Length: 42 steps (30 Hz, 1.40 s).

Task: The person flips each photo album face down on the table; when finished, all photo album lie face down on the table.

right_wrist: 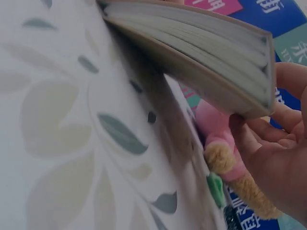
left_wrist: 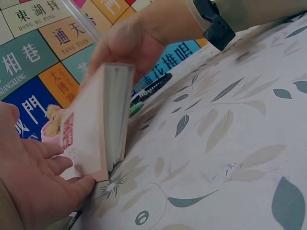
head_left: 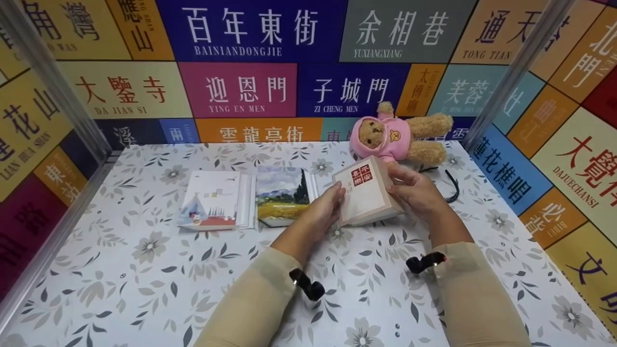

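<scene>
A thick cream book [head_left: 362, 195] with red square characters on its cover is held tilted above the table between both hands. My right hand [head_left: 417, 190] pinches its right edge; the right wrist view shows the thumb against one cover of the book [right_wrist: 192, 57] and fingers at the other. At the left edge, my left hand [head_left: 326, 207] touches the book with extended fingers [left_wrist: 53, 165]. The page edges face down toward me. Left of it on the table lie a book with a painted landscape cover [head_left: 282, 195] and a white book with a tent picture [head_left: 209, 200].
A teddy bear [head_left: 397, 137] in a pink hoodie lies behind the held book. Beside it is a black curved band [head_left: 453, 185], with a small green object [right_wrist: 216, 189] nearby. Printed wall panels [head_left: 241, 89] enclose the flower-patterned table [head_left: 144, 289] behind and at the sides.
</scene>
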Motion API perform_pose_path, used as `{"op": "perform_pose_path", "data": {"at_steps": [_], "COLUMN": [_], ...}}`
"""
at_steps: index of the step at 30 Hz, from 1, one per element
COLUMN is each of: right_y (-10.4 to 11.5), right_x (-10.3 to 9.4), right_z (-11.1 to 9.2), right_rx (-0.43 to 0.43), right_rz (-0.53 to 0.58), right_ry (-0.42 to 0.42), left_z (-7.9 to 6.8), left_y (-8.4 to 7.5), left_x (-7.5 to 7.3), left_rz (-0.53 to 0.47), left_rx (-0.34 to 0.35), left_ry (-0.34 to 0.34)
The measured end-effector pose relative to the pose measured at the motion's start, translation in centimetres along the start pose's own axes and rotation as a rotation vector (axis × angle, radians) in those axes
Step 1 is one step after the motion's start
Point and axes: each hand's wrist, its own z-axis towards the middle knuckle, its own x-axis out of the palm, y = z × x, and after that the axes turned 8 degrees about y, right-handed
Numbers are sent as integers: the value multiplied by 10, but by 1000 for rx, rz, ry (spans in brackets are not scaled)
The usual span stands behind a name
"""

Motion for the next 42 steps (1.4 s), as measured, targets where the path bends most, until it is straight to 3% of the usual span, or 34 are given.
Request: {"op": "perform_pose_path", "data": {"at_steps": [7,11,19,23,26,31,37,42], "right_y": [-13,-16,-19,-14,-6,7,13,16], "right_x": [-9,-9,-8,-3,7,34,71,98], "right_z": [4,5,5,5,6,10,19,29], "right_rx": [93,155,142,147,116,30,-26,-39], "right_rz": [-98,-102,-121,-108,-126,-143,-99,-155], "right_ry": [6,-8,11,-23,-61,-101,-39,5], "left_z": [-1,-2,-4,-5,-7,-11,-23,-34], "left_y": [-7,-9,-12,-16,-20,-30,-44,-50], "left_x": [2,3,0,-3,-6,-15,-36,-58], "left_rz": [-20,-24,-20,-48,-52,10,85,72], "left_rx": [-6,7,-12,-9,21,127,206,252], "left_ry": [-50,-84,-113,-124,-137,-125,-135,-208]}}
